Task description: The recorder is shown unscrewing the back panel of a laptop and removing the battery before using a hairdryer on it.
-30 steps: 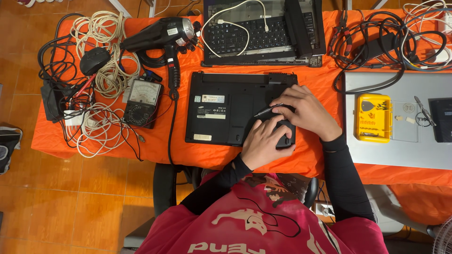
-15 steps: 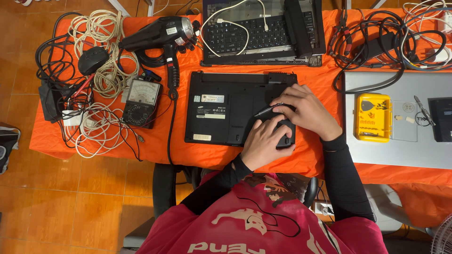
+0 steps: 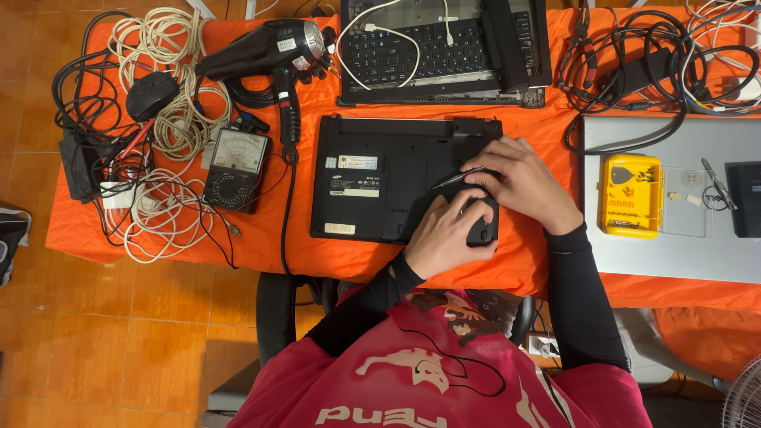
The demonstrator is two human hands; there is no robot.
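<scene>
A black laptop (image 3: pixel 372 182) lies upside down on the orange tablecloth (image 3: pixel 269 246), its underside with stickers facing up. My left hand (image 3: pixel 444 238) presses on the laptop's near right corner, fingers curled over a dark panel there. My right hand (image 3: pixel 527 186) sits just beyond it and grips a thin dark tool (image 3: pixel 456 178). The tool's tip points left onto the laptop's underside. Both forearms are in black sleeves.
A second opened laptop (image 3: pixel 444 47) with a white cable lies at the back. A black hair dryer (image 3: pixel 269 51), an analog multimeter (image 3: pixel 235 168), a mouse (image 3: pixel 151 95) and tangled cables (image 3: pixel 158 206) fill the left. A silver laptop (image 3: pixel 674 254) carrying a yellow case (image 3: pixel 630 196) is on the right.
</scene>
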